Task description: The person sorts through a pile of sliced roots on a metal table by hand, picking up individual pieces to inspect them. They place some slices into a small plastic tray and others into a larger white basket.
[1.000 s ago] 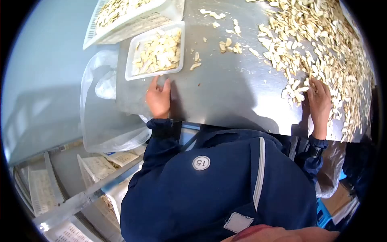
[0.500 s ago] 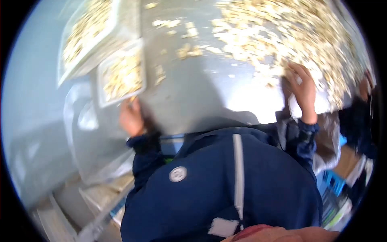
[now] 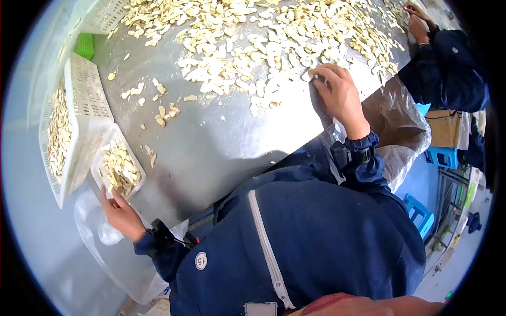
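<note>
Pale, dried-looking slices (image 3: 287, 50) lie spread over the metal table (image 3: 195, 129). At their near edge is my right hand (image 3: 342, 97), fingers curled and pinched on a single pale slice (image 3: 309, 76). My left hand (image 3: 122, 215) is at the near end of a small white tray (image 3: 138, 191), its fingertips at the rim and spread apart. More slices (image 3: 120, 164) are heaped inside that tray. Beside it stands a larger white perforated basket (image 3: 88, 89), also filled with slices.
A green block (image 3: 85, 46) sits by the basket's far end. Clear plastic bags hang below both table edges, one bag (image 3: 398, 124) on the right. Another person's hands (image 3: 418, 26) work at the far right. Blue stools (image 3: 419, 216) stand on the floor.
My view has turned, so the tray and basket appear lower and further left. My left hand stays by the tray's rim, and my right hand stays at the slices' near edge.
</note>
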{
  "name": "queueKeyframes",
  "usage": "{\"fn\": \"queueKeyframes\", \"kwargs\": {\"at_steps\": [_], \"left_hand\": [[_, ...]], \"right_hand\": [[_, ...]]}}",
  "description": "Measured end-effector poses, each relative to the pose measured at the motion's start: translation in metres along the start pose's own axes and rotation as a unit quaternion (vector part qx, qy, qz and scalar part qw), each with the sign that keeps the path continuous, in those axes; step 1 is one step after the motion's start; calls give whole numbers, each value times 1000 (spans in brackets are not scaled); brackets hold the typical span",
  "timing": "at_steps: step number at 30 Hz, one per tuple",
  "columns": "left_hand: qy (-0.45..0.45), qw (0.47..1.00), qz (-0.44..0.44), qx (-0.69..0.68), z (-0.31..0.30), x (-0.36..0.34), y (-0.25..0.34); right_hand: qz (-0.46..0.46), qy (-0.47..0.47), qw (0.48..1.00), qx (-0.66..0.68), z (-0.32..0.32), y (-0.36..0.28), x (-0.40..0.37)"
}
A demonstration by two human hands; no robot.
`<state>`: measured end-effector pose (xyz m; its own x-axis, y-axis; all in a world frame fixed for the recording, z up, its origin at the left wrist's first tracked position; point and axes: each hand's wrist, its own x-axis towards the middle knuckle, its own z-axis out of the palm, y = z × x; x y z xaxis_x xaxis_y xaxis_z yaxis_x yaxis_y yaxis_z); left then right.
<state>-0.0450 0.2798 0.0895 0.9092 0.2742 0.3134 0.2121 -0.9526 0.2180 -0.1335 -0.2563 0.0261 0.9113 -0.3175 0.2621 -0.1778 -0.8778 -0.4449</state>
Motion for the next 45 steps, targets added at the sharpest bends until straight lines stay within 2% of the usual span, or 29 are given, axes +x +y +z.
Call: {"fn": "queueKeyframes", "kwargs": {"at_steps": [3,5,7,8,9,11,12,14,17,18,20,23,26,29,33,37,41,45], "left_hand": [[49,979,52,-190,18,14,32],[10,917,66,-393,43,4,85],[-75,853,199,-476,76,-18,131],[-205,825,121,-512,81,-34,167],[-253,812,163,-501,86,-47,194],[-284,742,182,-579,92,-68,244],[-320,711,153,-607,98,-71,252],[-390,641,93,-655,114,-74,258],[-436,586,-4,-683,126,-74,252],[-456,548,-19,-701,125,-71,249],[-475,560,6,-679,119,-67,249],[-499,560,41,-660,123,-66,247],[-520,552,53,-650,125,-65,245],[-515,552,59,-653,131,-66,244],[-528,549,60,-645,130,-67,246],[-534,555,88,-632,130,-70,248],[-541,552,91,-628,130,-70,247],[-543,556,88,-623,129,-69,247]], "right_hand": [[22,27,999,-11,-1,3,0],[-3,31,999,21,5,-9,5],[-44,23,997,54,19,-34,9],[-79,19,994,70,28,-48,12],[-113,17,990,85,34,-58,15],[-138,10,989,43,44,-57,16],[-150,6,988,22,47,-55,18],[-114,-4,993,15,41,-41,18],[-87,7,996,-1,27,-26,12],[-92,11,996,-10,22,-26,10],[-83,-10,996,-12,17,-28,9],[-125,-15,991,-46,20,-28,15],[-28,-12,999,25,19,-27,16],[-18,19,999,-44,2,-25,15],[-105,-42,992,-52,-3,-35,10],[-97,-45,993,-44,9,-35,12],[-19,-29,999,-35,12,-30,11],[-72,-46,995,-60,-1,-32,7]]}}
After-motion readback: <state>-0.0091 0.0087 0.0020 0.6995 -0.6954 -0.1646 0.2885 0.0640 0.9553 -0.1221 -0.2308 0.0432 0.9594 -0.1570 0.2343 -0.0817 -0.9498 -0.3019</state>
